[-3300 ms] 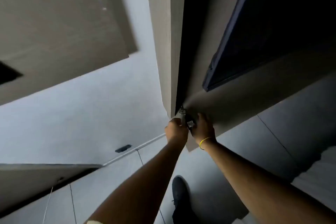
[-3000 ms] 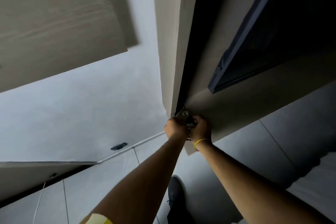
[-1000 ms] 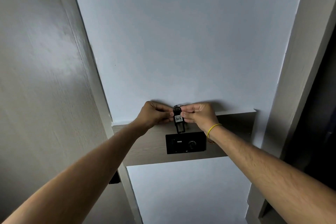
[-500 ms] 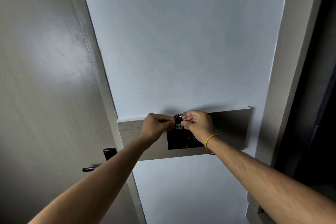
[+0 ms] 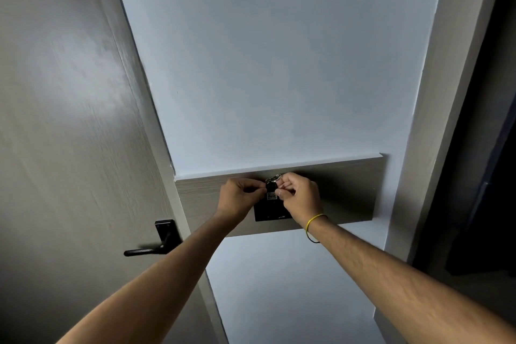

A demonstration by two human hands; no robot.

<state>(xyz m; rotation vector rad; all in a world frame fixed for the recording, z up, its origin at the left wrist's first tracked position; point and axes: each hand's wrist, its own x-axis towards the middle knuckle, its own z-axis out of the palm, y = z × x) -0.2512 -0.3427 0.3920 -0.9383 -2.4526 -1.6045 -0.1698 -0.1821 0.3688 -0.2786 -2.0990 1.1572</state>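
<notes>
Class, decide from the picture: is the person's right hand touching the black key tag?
Touching. The head view shows the right hand pinching the black key tag at its right edge, with no gap between them.

One key tag [image 5: 271, 192]: small, black, flat and oblong, held upright with its long side vertical. It has a white label [image 5: 271, 196] with dark handwritten marks, too small to read, on the facing side, and a silver split ring [image 5: 275, 177] at its 12 o'clock end. It is pinched at 9 o'clock by the fingertips of the left hand [image 5: 240, 195] and at 3 o'clock by those of the right hand [image 5: 301, 198]. It sits at the upper edge of a black wall plate [image 5: 266, 213], which extends from the tag toward 6 o'clock; the tag's lower end cannot be told apart from the plate.
</notes>
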